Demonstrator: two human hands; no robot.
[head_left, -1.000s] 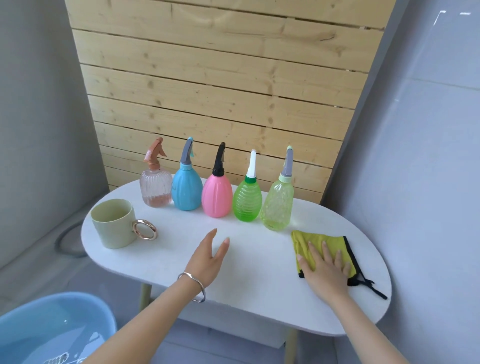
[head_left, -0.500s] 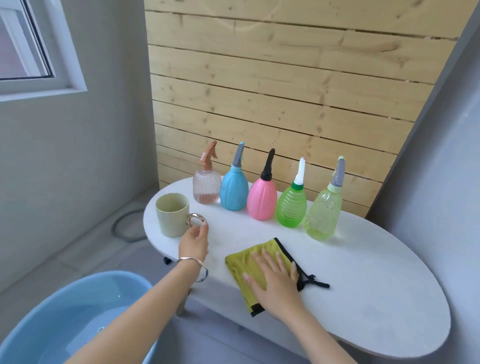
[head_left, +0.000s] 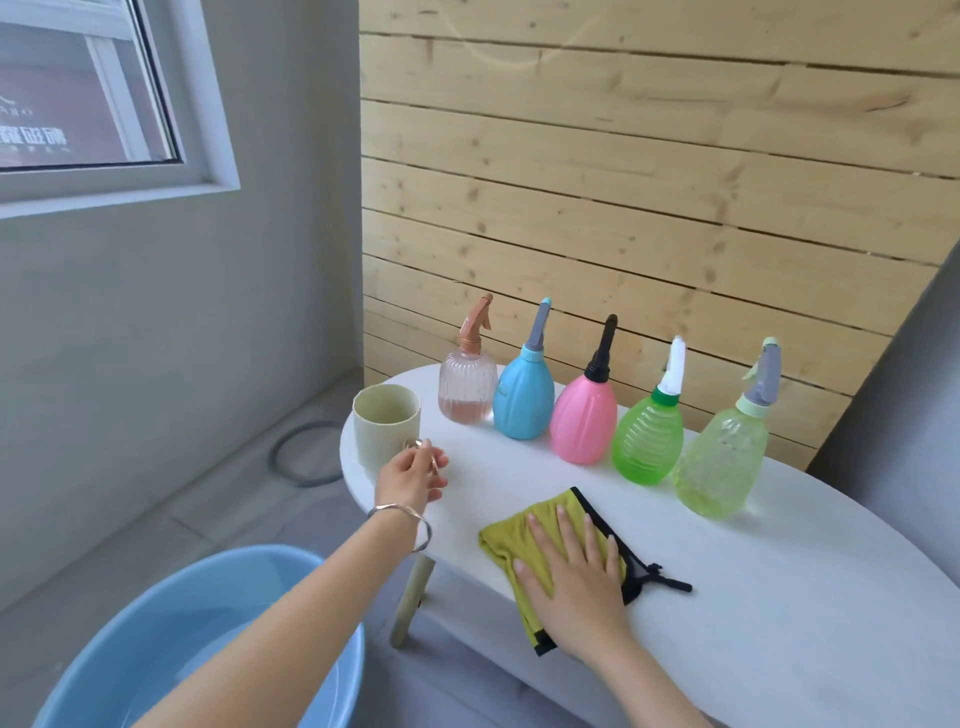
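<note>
At the left end of a white oval table (head_left: 779, 597), a person's left hand (head_left: 410, 475) curls its fingers around the gold ring handle (head_left: 416, 444) of a pale green mug (head_left: 385, 423), which stands upright beside a row of five spray bottles (head_left: 582, 415). A second earlier that hand hovered open over the tabletop's middle; the mug seems not to have lifted yet, though the hand hides part of its base. The right hand (head_left: 571, 577), fingers straight and spread, presses flat on a yellow-green cloth (head_left: 543, 519) that has slid from the table's right end to its front edge, one corner hanging over. With the grip made, lifting the mug looks the next step, perhaps toward the blue basin (head_left: 182, 639) on the floor
</note>
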